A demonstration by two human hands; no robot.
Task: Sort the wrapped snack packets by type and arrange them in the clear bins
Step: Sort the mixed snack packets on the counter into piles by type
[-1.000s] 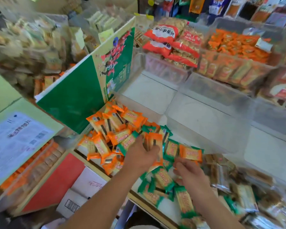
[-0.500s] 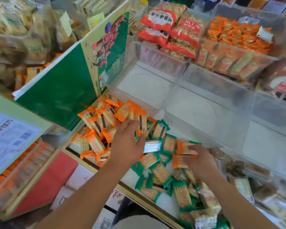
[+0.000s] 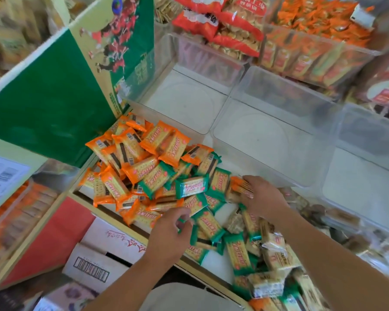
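While the left hand [image 3: 166,234] pinches a green-wrapped packet [image 3: 207,225] at the heap's [image 3: 144,167] 6 o'clock, the right hand [image 3: 264,196] covers an orange-wrapped packet [image 3: 239,187] at 3 o'clock; whether it clamps it I cannot tell. Glossy, jumbled wrappers may slide off the shelf edge [image 3: 211,279]; clear bins [image 3: 267,140] stand at 12 o'clock.
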